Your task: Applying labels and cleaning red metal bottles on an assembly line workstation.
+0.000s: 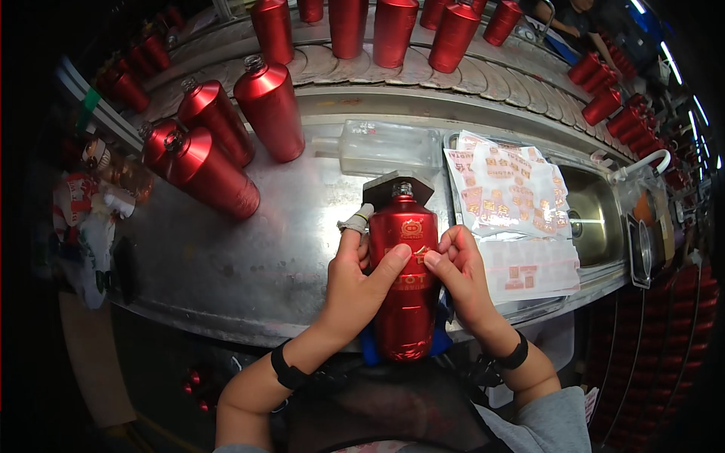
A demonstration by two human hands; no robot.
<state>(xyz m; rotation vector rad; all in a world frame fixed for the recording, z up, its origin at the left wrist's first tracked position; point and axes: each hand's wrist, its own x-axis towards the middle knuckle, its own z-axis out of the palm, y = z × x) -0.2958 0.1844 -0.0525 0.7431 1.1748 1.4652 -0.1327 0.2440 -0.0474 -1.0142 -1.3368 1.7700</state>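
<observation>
A glossy red bottle (406, 321) with gold lettering leans in front of me, its bare glass neck pointing away. My left hand (361, 281) is closed on its left side, with the thumb pressed on the front near the lettering. A whitish wrap covers one left fingertip. On the other side, my right hand (462, 273) has its thumb tip on the gold lettering and its fingers curled beside the bottle. Whether a small piece sits under that thumb is hidden. Behind the neck is a dark angular block (377, 189); blue cloth (370, 347) shows beside the base.
Several red bottles (273, 109) stand at the left of the metal table (302, 219). A clear glass bottle (389, 147) lies farther back. Printed sheets (506, 185) are stacked right, beside a sink (587, 215). A slatted conveyor (483, 81) carries more bottles. Another person (566, 26) is far right.
</observation>
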